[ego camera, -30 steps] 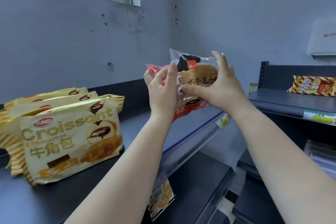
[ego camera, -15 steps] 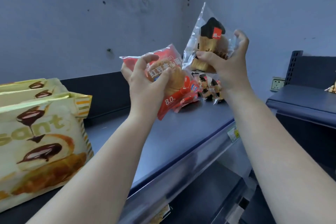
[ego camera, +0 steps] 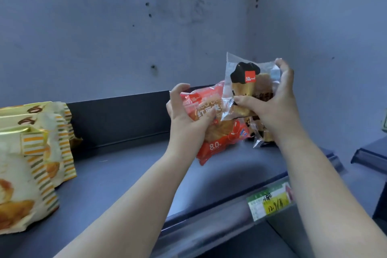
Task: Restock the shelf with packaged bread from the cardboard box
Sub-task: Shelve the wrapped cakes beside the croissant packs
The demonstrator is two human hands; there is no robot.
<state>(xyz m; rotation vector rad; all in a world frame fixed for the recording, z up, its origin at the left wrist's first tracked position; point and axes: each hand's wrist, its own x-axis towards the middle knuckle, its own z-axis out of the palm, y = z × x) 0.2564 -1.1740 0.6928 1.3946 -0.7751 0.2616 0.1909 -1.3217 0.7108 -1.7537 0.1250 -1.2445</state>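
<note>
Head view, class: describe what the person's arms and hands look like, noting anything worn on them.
Both forearms are bare as far as the frame shows: no sleeves in view. The left hand and right hand wear no gloves. No watch, bracelet or ring shows on the wrists or fingers. No markings can be seen either.

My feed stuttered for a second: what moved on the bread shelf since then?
Both hands carried their packs down toward the shelf: the left hand with the red pack, the right hand with the clear pack. Both grips unchanged; the croissant bags stayed put.
</note>
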